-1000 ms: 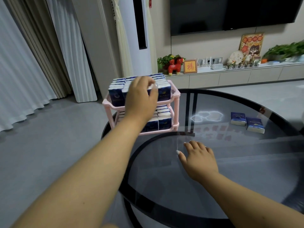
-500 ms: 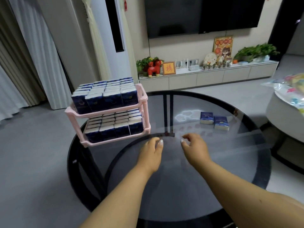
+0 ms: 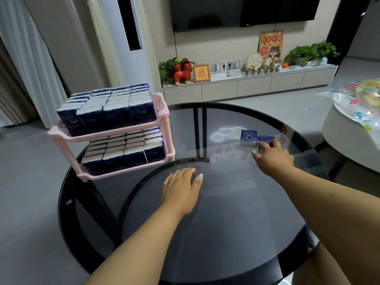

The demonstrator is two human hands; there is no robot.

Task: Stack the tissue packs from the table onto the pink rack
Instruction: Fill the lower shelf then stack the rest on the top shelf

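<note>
my right hand (image 3: 272, 156): stretched out across the glass table (image 3: 226, 223), fingers spread over the nearer of the two loose tissue packs, fingertips touching its top. the hand is open, nothing gripped or lifted.
my left hand (image 3: 182, 190): flat, palm down, fingers loosely together, on or just over the glass near the middle of the table. it holds nothing.
right-hand loose pack (image 3: 266, 139): dark blue, lying flat on the glass at the far right of the table, partly covered by my fingers.
left-hand loose pack (image 3: 248, 137): same dark blue wrapper, lying flat just beside the other one, touching or nearly so; i cannot tell which. my hand is off it.
pink rack (image 3: 164, 118): two tiers, standing at the far left edge of the table, well apart from the loose packs.
top tier packs (image 3: 107, 108): rows of blue and white packs standing on edge, filling the shelf.
bottom tier packs (image 3: 125, 149): packed the same way, row behind row.
table: round, dark tinted glass with a black rim.
</note>
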